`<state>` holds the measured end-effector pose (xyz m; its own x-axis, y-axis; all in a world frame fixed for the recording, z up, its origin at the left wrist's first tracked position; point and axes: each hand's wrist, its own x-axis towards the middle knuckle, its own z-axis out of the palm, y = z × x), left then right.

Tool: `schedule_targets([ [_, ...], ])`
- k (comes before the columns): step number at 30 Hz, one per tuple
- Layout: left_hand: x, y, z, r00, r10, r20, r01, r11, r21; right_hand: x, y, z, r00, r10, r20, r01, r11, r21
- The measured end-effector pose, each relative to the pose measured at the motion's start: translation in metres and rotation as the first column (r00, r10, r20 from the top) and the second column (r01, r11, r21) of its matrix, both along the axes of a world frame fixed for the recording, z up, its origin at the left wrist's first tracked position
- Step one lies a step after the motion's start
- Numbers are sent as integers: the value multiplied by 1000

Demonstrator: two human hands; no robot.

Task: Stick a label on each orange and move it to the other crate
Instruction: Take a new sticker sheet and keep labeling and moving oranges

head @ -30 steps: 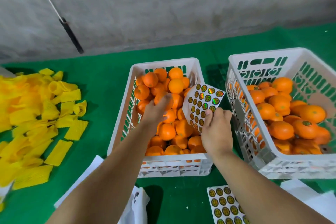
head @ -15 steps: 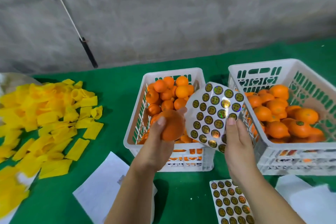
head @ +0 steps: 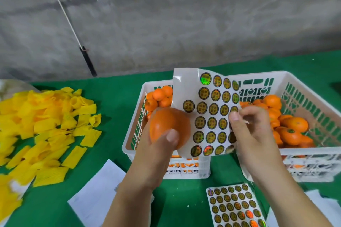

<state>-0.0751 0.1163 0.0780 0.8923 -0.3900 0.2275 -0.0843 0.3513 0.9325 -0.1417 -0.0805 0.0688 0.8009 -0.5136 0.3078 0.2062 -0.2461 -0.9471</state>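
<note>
Left hand (head: 156, 153): wrapped around one orange (head: 168, 129), thumb lying over its front, lifted above the near rim of the left crate.
Right hand (head: 252, 134): fingers curled, pinching the right edge of a label sheet (head: 206, 114), thumb on the front side.
Held orange: touching the lower left edge of the sheet, no label visible on the side facing the camera.
Label sheet: held upright and slightly bent between the two crates, rows of round dark stickers with gold print, upper left part bare white backing.
Left crate (head: 129, 145): white plastic, on the green cloth, oranges piled at its far end, mostly hidden behind hand and sheet.
Right crate (head: 313, 153): white plastic, just beside the left one, holding oranges; one near the front with a round label on top (head: 291, 131).
Second label sheet (head: 234, 206): flat on the cloth in front of the crates, almost full.
Yellow foam nets (head: 42, 127): loose heap on the left side of the cloth.
White paper (head: 97, 195): lying near the left forearm.
</note>
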Motion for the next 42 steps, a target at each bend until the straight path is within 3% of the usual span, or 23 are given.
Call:
schedule_targets([
  [2, -13, 9, 2, 997, 42, 61, -48, 993, 106, -2, 5, 7, 970, -210, 124, 234, 945, -227],
  [3, -15, 10, 8, 992, 67, 107, -84, 983, 163, -5, 8, 12, 947, -226, 229, 298, 887, -352],
  [5, -23, 11, 16, 978, 54, 200, -98, 971, 216, -11, 14, 24, 935, -123, 334, 308, 747, -590],
  [7, -28, 9, 20, 967, 3, 254, -64, 971, 232, -16, 19, 30, 965, -32, 259, 218, 644, -733],
  [12, -30, 10, 16, 933, -82, 351, -1, 973, 231, -23, 21, 36, 998, -7, 63, 51, 689, -723],
  [18, -29, 10, 17, 897, -173, 406, 41, 949, 313, -23, 14, 34, 995, 38, 92, 39, 701, -712],
  [23, -30, 12, 20, 874, -221, 433, 40, 921, 388, -22, 10, 35, 995, 79, 63, -28, 815, -579],
  [27, -32, 12, 17, 893, -228, 389, 54, 910, 411, -20, 1, 41, 987, 159, -3, -109, 663, -741],
  [30, -30, 14, 15, 907, -216, 360, 76, 928, 365, -22, -7, 46, 969, 234, -80, -209, 602, -770],
  [35, -28, 14, 14, 897, -223, 381, 65, 920, 386, -17, -7, 42, 965, 243, -97, -222, 562, -797],
  [39, -25, 15, 10, 903, -241, 355, 88, 914, 395, -13, -9, 33, 969, 243, -40, -178, 574, -799],
  [42, -25, 16, 7, 910, -263, 321, 118, 906, 407, -10, -10, 30, 964, 264, -10, -182, 637, -749],
])
